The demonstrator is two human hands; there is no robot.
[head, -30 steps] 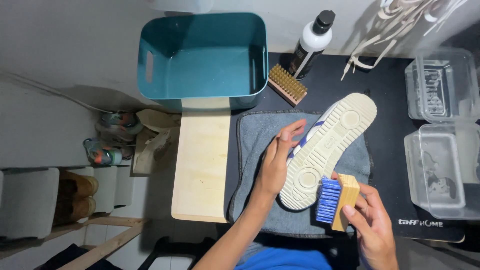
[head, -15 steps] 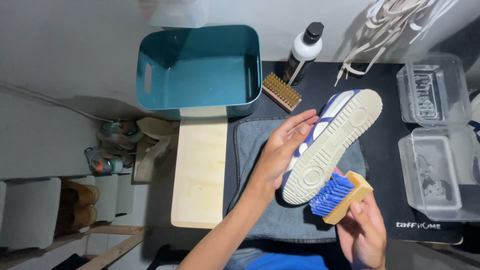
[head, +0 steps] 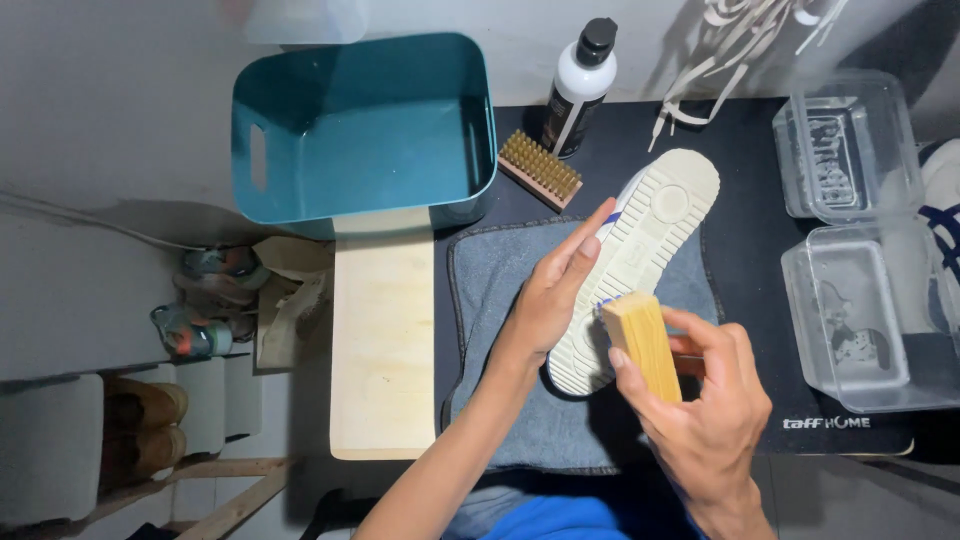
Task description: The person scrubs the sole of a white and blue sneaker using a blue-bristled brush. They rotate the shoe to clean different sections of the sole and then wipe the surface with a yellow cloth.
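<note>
My left hand (head: 552, 292) grips the side of a white sneaker with blue stripes (head: 640, 250), held sole-up over a grey towel (head: 500, 300). Its cream ridged sole faces me. My right hand (head: 700, 410) holds a wooden-backed brush (head: 640, 345) with blue bristles, pressed against the heel end of the sole; the wooden back faces up and the bristles are mostly hidden.
A teal plastic tub (head: 365, 125) holding water stands at the back left. Beside it are a small brown-bristled brush (head: 540, 168) and a black-and-white bottle (head: 578, 85). Clear plastic containers (head: 860, 300) and another shoe (head: 940, 220) lie right. White laces (head: 720, 60) hang behind. A wooden board (head: 383, 350) lies left.
My right hand turned the brush over, bristles down, and brought it onto the heel of the sole. The shoe shifted slightly in my left hand.
</note>
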